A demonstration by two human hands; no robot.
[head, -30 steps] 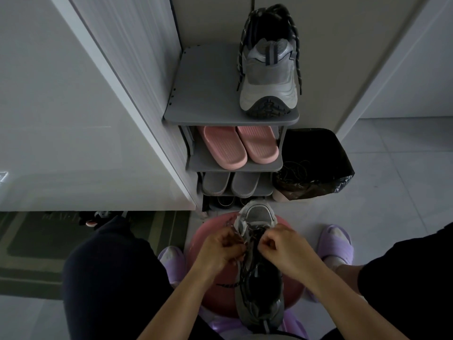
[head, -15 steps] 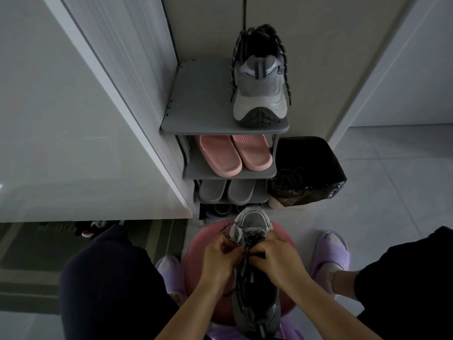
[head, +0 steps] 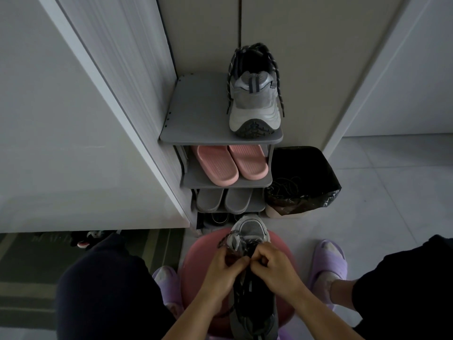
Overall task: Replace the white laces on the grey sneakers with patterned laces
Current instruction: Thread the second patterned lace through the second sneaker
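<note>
A grey sneaker [head: 251, 231] lies toe-away on a pink round stool [head: 196, 261] between my knees. Dark patterned lace [head: 232, 239] runs through it and loops out at its left side near the toe. My left hand [head: 221, 268] and my right hand [head: 275, 267] meet over the tongue, knuckles touching, each pinching the lace. A second grey sneaker [head: 255, 99] stands heel-toward-me on the top of the shoe rack [head: 196, 119], with patterned lace ends hanging down both its sides.
Pink slides [head: 228, 165] and grey slides [head: 224, 201] fill the lower shelves. A bin lined with a black bag [head: 304, 173] holding laces stands right of the rack. White cabinet panel [head: 73, 119] on the left. My feet wear purple slippers [head: 328, 263].
My hands have drawn closer until they touch over the tongue. The view has tilted up, so the rack and stool sit lower in frame.
</note>
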